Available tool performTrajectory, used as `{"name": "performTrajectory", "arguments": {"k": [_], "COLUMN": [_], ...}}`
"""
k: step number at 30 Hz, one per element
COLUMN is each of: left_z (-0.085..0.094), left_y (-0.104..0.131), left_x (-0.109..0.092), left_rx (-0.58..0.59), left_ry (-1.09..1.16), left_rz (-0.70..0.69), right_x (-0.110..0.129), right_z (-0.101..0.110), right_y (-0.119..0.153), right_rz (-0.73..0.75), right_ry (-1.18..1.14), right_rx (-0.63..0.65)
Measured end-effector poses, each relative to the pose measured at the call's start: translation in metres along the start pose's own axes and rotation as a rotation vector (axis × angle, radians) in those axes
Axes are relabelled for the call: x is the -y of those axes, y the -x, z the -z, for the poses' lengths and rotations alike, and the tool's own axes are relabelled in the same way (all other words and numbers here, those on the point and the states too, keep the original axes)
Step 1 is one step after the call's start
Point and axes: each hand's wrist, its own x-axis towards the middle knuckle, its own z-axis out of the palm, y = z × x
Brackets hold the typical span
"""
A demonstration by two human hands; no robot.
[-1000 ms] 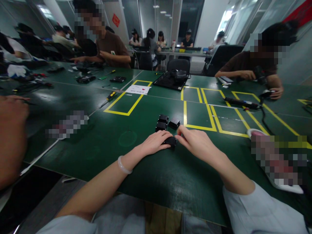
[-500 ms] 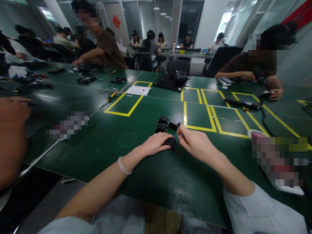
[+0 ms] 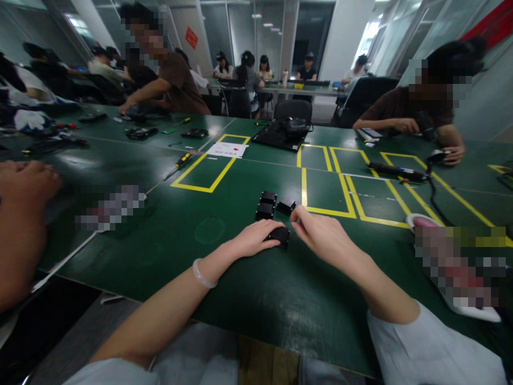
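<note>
My left hand (image 3: 256, 237) is closed on a small black block-shaped part (image 3: 280, 236), keeping it against the green table. Just right of it, my right hand (image 3: 318, 231) is pinched, thumb against fingers. Something thin and dark seems to run from the pinch toward the part, but it is too small to name. Beyond my left fingertips two similar black blocks (image 3: 266, 210) sit in a line. Another black block (image 3: 286, 206) lies tilted beside them, close to my right fingertips.
Yellow tape rectangles (image 3: 329, 212) mark the green table. A yellow-and-black screwdriver (image 3: 178, 164) and a paper sheet (image 3: 227, 149) lie further left. A white-edged tray (image 3: 444, 299) is at my right. Another person's hand (image 3: 28, 184) rests at the left; co-workers sit across.
My two hands and the black blocks stay almost in place. The other person's hand at the left edge has shifted slightly to the right.
</note>
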Motion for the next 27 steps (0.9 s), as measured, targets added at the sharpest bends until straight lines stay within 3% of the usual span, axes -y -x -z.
{"name": "performTrajectory", "arguments": {"k": [9,15,22,27], "left_z": [-0.0001,-0.0006,0.0010,0.0009], "left_y": [0.0001,-0.0001,-0.0002,-0.0009], "left_x": [0.0005,0.0011,0.0013,0.0010], "left_rx": [0.003,-0.006,0.009,0.006], "left_ry": [0.004,0.018,0.008,0.014], "left_rz": [0.006,0.009,0.008,0.011], "right_x": [0.0012,0.0012,0.0014,0.0010], "right_z": [0.0009,-0.0003,0.0043,0.0028], "right_y": [-0.0014,0.0013,-0.0010,0.0000], "right_rz": [-0.034,-0.010,-0.047,-0.021], "right_ry": [0.066,0.015,0.091,0.046], "right_rx": [0.049,-0.026,0.054,0.002]}}
